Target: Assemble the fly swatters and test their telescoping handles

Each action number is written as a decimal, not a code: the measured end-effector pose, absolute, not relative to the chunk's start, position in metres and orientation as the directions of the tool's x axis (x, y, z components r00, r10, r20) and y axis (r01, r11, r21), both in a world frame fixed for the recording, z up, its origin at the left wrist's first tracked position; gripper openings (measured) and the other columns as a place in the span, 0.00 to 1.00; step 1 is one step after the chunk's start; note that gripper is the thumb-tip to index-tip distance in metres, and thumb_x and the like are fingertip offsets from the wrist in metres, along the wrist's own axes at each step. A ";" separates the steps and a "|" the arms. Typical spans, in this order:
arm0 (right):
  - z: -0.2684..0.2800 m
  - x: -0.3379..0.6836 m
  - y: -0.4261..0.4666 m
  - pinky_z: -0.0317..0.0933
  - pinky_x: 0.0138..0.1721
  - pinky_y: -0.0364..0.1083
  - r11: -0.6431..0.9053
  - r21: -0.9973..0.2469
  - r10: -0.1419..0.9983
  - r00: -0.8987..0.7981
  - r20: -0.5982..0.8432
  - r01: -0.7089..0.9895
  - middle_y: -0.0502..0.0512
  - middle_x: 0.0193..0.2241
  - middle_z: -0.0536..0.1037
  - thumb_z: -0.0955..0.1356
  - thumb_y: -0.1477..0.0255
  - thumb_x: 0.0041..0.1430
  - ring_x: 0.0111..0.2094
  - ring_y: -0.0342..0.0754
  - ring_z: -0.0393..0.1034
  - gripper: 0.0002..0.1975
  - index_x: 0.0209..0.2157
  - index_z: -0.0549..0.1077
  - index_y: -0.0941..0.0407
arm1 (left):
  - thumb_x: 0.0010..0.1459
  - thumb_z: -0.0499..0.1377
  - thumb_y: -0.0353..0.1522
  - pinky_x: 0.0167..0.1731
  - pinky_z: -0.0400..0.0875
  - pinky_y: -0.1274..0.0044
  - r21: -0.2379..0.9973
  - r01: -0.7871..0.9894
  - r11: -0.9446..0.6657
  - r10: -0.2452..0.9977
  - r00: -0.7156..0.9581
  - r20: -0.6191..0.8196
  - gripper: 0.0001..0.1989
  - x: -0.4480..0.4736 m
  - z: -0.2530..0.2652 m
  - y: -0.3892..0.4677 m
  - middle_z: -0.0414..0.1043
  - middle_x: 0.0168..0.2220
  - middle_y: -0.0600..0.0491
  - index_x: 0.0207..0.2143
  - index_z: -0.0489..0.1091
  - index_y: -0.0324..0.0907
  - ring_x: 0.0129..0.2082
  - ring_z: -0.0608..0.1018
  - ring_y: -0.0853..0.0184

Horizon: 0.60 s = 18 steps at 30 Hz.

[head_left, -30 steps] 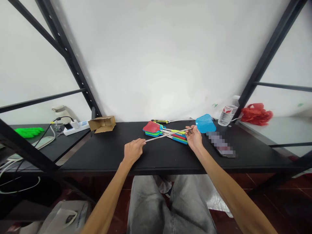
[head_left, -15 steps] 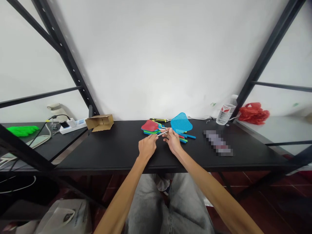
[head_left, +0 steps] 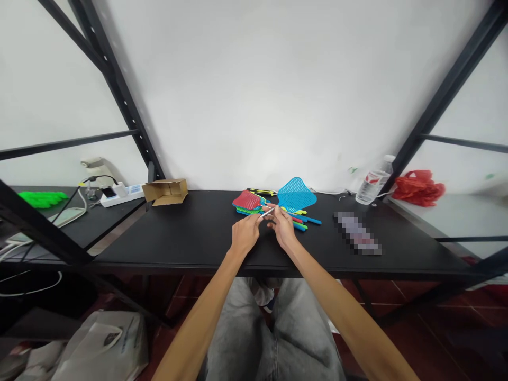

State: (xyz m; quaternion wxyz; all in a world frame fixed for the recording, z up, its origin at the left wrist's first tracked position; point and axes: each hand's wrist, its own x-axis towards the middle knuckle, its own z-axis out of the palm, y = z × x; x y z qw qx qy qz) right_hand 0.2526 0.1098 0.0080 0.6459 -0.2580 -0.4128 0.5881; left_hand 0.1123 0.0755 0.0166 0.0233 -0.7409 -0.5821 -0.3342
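Between my two hands runs the thin silver rod (head_left: pixel 267 213) of a blue fly swatter (head_left: pixel 297 194), whose mesh head is raised to the upper right. My left hand (head_left: pixel 245 232) is closed around the lower end; the handle inside it is hidden. Higher up, the fingertips of my right hand (head_left: pixel 282 226) pinch the rod near the head. Just behind my hands lies a stack of fly swatters, with a red fly swatter (head_left: pixel 248 200) on top and green and blue edges below. Several coloured handles (head_left: pixel 300 226) stick out to the right, partly covered by my right hand.
A black-and-yellow tool (head_left: pixel 260 191) lies against the wall. An open cardboard box (head_left: pixel 165 193) stands left on the black table (head_left: pixel 190 238). To the right are a blurred-out flat object (head_left: pixel 357 233), a water bottle (head_left: pixel 374 181) and a red plastic bag (head_left: pixel 418 188).
My hands have come slightly closer together, and less of the silver rod shows between them. The whole view has shifted a little.
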 end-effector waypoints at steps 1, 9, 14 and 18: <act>0.009 0.254 0.110 0.64 0.23 0.39 0.177 -0.802 0.975 -0.007 0.220 -0.571 0.54 0.41 0.82 0.71 0.52 0.54 0.30 0.43 0.74 0.21 0.40 0.77 0.53 | 0.69 0.43 0.41 0.33 0.62 0.77 0.362 0.876 -0.318 0.847 0.091 0.524 0.20 0.112 0.016 0.075 0.78 0.44 0.49 0.49 0.73 0.48 0.41 0.79 0.63; 0.011 0.261 0.113 0.61 0.19 0.39 0.242 -0.810 0.970 0.157 0.186 -0.534 0.57 0.38 0.82 0.73 0.53 0.50 0.27 0.44 0.74 0.24 0.41 0.77 0.57 | 0.69 0.46 0.38 0.34 0.63 0.77 0.358 0.868 -0.345 0.857 0.135 0.498 0.18 0.112 0.017 0.074 0.78 0.45 0.50 0.48 0.73 0.49 0.41 0.78 0.64; 0.009 0.258 0.111 0.62 0.20 0.39 0.244 -0.829 0.969 0.151 0.194 -0.503 0.59 0.40 0.82 0.70 0.51 0.53 0.29 0.45 0.75 0.24 0.41 0.77 0.57 | 0.69 0.46 0.38 0.36 0.64 0.77 0.406 0.831 -0.381 0.849 0.140 0.510 0.17 0.112 0.017 0.075 0.78 0.42 0.50 0.45 0.74 0.48 0.39 0.78 0.64; 0.007 0.249 0.106 0.69 0.32 0.44 0.310 -0.889 0.942 -0.020 0.336 -0.336 0.57 0.44 0.80 0.68 0.51 0.56 0.41 0.51 0.76 0.24 0.44 0.77 0.55 | 0.68 0.47 0.36 0.39 0.66 0.76 0.546 0.636 -0.545 0.770 0.124 0.626 0.16 0.120 0.016 0.082 0.76 0.38 0.49 0.41 0.75 0.44 0.37 0.76 0.65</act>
